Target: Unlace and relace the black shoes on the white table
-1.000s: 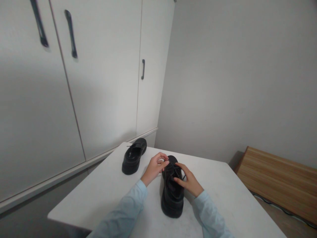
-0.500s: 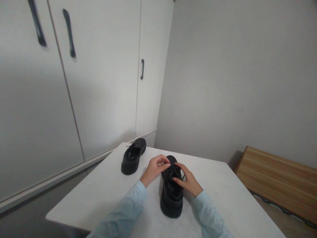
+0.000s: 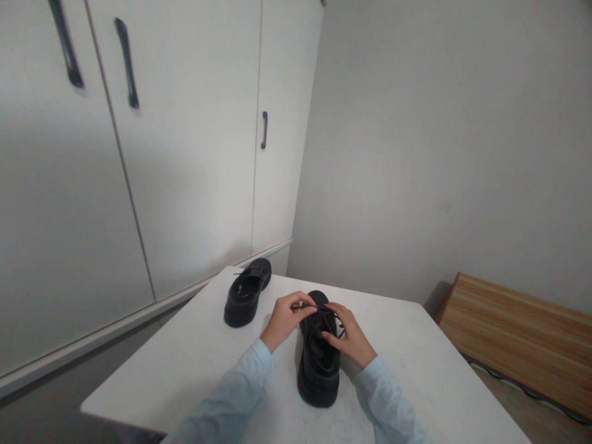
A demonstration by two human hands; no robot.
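Observation:
A black lace-up shoe (image 3: 319, 376) stands on the white table, toe pointing away from me and heel nearest. My left hand (image 3: 287, 317) is at the left of its lacing, thumb and index finger pinched on a black shoelace (image 3: 319, 313). From the right, my right hand (image 3: 349, 336) curls over the lacing, index fingertip on the lace and thumb lower, by the shoe's opening. A lace end sticks out beside its fingers. The fingers partly cover the lacing, so its exact form is hidden.
A second black shoe (image 3: 243, 305) stands at the table's far left, a lace end sticking out. The white table (image 3: 185, 376) reaches close to white cupboards (image 3: 198, 154) and a grey wall (image 3: 439, 154). At right is a slanted wood-grain panel (image 3: 518, 333).
Both hands stay at the lacing with small finger movements. A dark strand now shows more clearly at the left fingertips. The whole view has shifted slightly.

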